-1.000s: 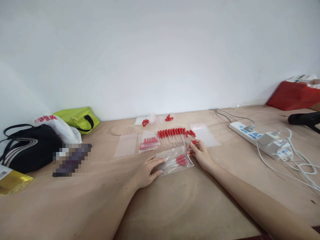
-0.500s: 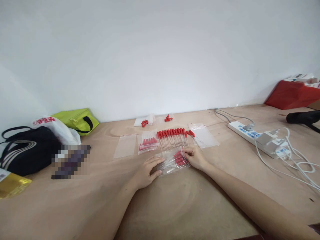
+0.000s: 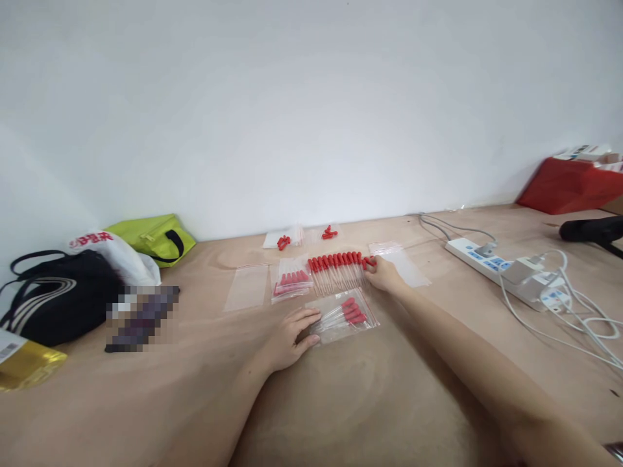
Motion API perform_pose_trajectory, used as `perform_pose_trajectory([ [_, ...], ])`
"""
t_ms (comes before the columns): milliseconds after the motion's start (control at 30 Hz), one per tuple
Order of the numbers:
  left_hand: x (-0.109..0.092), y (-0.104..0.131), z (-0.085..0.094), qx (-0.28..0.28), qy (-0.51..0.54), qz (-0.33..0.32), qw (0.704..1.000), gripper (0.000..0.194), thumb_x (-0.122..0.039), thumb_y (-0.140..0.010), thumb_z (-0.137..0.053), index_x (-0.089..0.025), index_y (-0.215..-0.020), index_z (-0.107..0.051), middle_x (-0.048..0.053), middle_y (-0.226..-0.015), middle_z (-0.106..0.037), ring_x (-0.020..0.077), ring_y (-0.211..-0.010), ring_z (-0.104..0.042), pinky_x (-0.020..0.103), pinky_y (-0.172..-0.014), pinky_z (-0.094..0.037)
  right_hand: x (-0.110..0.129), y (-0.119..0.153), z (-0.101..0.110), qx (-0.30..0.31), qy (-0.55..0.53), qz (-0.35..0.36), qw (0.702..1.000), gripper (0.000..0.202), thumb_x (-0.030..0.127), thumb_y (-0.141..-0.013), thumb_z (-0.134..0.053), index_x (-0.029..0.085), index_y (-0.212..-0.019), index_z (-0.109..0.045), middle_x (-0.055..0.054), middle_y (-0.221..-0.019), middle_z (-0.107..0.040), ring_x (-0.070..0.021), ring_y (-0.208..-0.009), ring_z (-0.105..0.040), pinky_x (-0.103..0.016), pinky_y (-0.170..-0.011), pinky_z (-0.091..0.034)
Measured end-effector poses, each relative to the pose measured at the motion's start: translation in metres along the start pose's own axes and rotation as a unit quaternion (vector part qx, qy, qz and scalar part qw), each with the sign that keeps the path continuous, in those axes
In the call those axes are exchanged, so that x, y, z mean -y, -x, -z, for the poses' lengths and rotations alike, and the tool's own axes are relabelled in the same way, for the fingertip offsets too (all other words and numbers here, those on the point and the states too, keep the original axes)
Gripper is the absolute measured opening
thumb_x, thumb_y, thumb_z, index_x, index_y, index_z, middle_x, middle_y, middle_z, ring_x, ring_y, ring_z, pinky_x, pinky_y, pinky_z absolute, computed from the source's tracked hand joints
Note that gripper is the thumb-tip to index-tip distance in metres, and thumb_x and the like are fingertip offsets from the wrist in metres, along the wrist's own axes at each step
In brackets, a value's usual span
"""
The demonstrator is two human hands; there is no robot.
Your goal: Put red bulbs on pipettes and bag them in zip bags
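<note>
The left grip rests slack at the near-left edge of a clear zip bag, fingers bent and thumb apart, clenching nothing visible; the bag lies flat just to its right. The right grip is at some loose red bulbs, beyond the bag and at the right end of a row of red-topped droppers; whether it pinches one is hidden by its own fingers. Those bulbs look short and rounded, so a careless pinch could roll one away from the right grip, or a knuckle could nudge the neighbouring droppers out of line. The bag's thin, slippery film might slide or crease if the left grip dragged sideways, spilling its contents should the seal be parted, which I can't make out. Inside, slim translucent stems point toward the left grip, their matte, probably rubbery bulbs away from it. Right of the right grip lies a flat zip bag, on a smooth tan surface with faint swirling grain.
</note>
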State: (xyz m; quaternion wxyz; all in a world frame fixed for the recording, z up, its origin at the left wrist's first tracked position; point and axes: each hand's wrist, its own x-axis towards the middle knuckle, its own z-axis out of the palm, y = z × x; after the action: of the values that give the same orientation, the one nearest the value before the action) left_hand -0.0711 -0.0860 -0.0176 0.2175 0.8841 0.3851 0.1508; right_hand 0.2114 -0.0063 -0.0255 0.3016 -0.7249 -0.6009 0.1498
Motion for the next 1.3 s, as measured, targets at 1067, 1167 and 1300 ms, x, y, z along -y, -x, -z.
perform_pose_trajectory([
  [1067,0.0,0.001,-0.001,0.003,0.014,0.001,1.0,0.036,-0.033,-0.083,-0.048,-0.026,-0.118,-0.05,0.003,-0.127,-0.047,0.0208,-0.12,-0.038,0.04,-0.101,-0.031,0.004,0.059,-0.016,-0.086,-0.507,-0.05,0.856,0.046,0.04,-0.066,-0.057,0.024,-0.094,-0.024,0.007,-0.062,-0.052,-0.0139,-0.052,-0.058,-0.031,-0.055,-0.051],
  [1167,0.0,0.001,-0.001,-0.004,0.017,-0.004,1.0,0.036,-0.033,-0.082,-0.049,-0.027,-0.118,-0.05,0.003,-0.126,-0.048,0.0205,-0.119,-0.039,0.04,-0.101,-0.031,0.002,0.058,-0.013,-0.118,-0.487,-0.038,0.865,0.045,0.04,-0.067,-0.055,0.024,-0.096,-0.025,0.007,-0.061,-0.051,-0.0129,-0.052,-0.057,-0.029,-0.055,-0.05],
  [1300,0.0,0.0,0.0,0.001,0.015,-0.003,1.0,0.036,-0.032,-0.082,-0.048,-0.026,-0.118,-0.05,0.004,-0.127,-0.047,0.0204,-0.119,-0.04,0.04,-0.101,-0.03,-0.011,0.055,-0.002,-0.158,-0.445,-0.055,0.88,0.045,0.037,-0.067,-0.055,0.023,-0.1,-0.026,0.008,-0.06,-0.051,-0.0122,-0.05,-0.055,-0.026,-0.051,-0.047],
])
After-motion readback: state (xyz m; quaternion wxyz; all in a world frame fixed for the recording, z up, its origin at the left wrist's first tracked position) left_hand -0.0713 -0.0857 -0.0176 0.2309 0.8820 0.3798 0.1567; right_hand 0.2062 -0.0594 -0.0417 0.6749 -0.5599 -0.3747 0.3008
